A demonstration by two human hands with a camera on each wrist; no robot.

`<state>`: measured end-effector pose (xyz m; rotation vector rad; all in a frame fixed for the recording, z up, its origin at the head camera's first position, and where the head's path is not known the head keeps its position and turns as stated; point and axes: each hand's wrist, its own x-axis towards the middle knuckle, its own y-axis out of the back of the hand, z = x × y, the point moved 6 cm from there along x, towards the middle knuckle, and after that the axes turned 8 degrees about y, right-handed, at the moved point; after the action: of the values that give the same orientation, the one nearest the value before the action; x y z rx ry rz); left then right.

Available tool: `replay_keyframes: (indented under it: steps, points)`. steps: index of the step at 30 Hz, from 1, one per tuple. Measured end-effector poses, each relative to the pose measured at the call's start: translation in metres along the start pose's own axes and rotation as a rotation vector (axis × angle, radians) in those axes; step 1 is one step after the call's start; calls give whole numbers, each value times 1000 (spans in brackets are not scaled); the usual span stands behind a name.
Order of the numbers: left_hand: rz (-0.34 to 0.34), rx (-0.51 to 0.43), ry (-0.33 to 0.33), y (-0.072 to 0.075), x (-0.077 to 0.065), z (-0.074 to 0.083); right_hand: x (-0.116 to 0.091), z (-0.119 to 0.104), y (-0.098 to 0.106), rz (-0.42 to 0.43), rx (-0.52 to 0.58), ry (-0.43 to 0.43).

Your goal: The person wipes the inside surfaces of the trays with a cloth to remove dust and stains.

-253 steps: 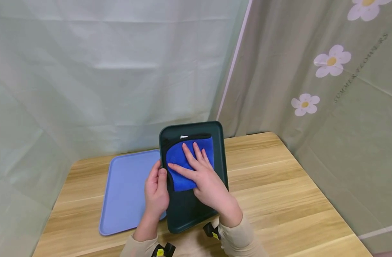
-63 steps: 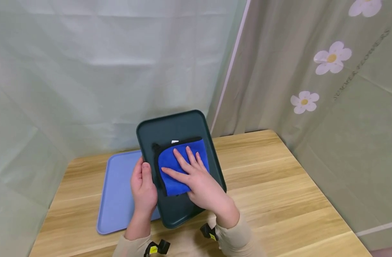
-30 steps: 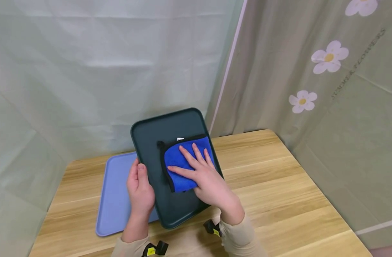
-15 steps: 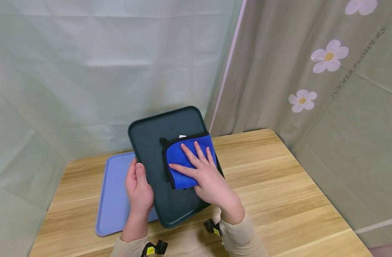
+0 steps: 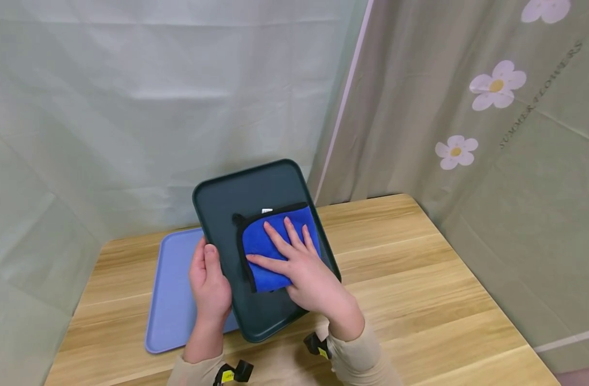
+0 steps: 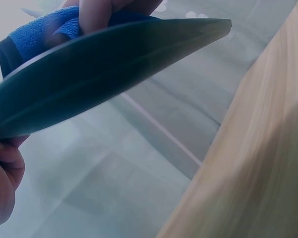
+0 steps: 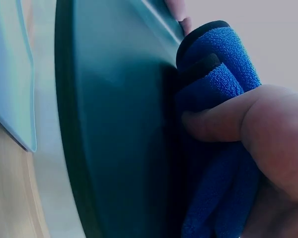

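In the head view my left hand grips the left edge of a dark green tray, thumb on the rim and fingers behind. The tray is raised off the table and tilted toward me. A folded blue cloth with black trim and a white tag lies against its face. My right hand presses that cloth with straight, spread fingers. In the right wrist view the thumb lies against the cloth's folded edge. The left wrist view shows the tray's underside.
A light blue tray lies flat on the wooden table, partly behind the green tray and left arm. Pale curtains hang behind, and a flower-printed curtain hangs at the right.
Over the earlier frames the green tray has shifted left and upward and turned. In the last half second my right hand and the cloth have slid left and down across it.
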<state>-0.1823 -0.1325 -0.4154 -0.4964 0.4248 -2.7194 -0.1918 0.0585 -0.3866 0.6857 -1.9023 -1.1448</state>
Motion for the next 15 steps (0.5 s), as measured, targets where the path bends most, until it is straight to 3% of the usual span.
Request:
replay_keyframes:
  steps: [15]
  points:
    - [11, 15, 22, -1, 2, 0, 5, -15, -9, -41, -40, 55]
